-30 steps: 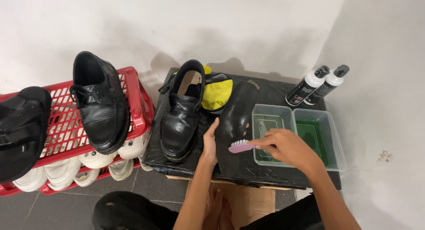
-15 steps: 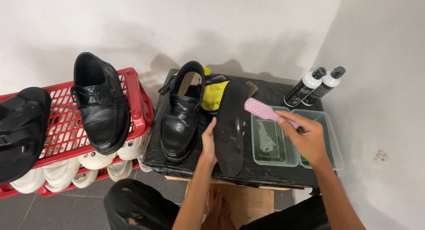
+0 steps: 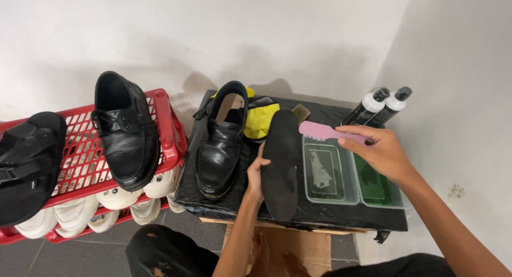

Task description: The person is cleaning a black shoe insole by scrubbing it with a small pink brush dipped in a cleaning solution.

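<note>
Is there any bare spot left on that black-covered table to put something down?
Little. The table has a bare strip along its front edge below the clear tray and green tray. The left is crowded by the black shoe and the insole, which the left hand steadies.

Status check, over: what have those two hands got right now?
Left hand props black insole up on the black table. Right hand grips pink brush above the clear tubs. Nothing blocking; black shoe sits beside.

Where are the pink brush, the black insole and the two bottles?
pink brush (image 3: 320, 131), head view, on its pink back.
black insole (image 3: 281, 165), head view, mid-length.
two bottles (image 3: 368, 107), head view, nearer bottle's body.
</note>
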